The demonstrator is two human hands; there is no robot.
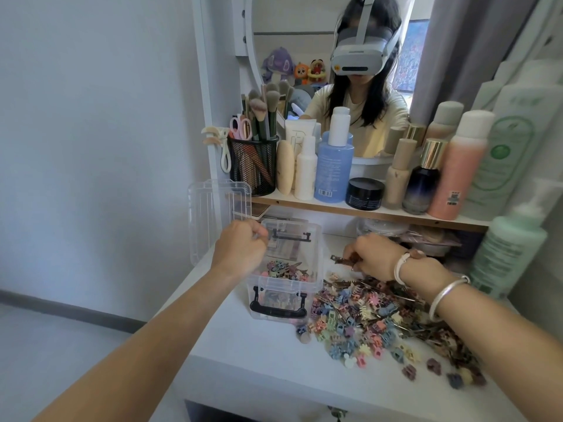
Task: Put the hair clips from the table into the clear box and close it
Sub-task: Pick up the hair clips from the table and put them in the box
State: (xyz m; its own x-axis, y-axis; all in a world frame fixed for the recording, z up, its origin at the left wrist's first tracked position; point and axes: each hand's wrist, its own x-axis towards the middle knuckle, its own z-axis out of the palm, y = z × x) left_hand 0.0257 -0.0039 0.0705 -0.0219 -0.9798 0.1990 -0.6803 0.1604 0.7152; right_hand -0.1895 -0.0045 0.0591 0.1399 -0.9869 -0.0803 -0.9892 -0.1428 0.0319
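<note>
The clear box (pixel 317 254) sits open on the white table (pixel 259 360), with black latches and a shallow layer of pastel clips inside. Its lid (pixel 213 214) stands upright behind it, to the left. The hair clips (pixel 365 318) lie in a big mixed heap just right of the box. The left hand (pixel 239 246) is over the box's back-left corner, grip curled; I cannot tell what it holds, if anything. The right hand (pixel 373 257) is at the heap's far edge, grip pinching brown clips.

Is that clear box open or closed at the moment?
Open. The lid is off, standing on edge left of the clear box, and hair clips lie inside under the uncovered top.
</note>
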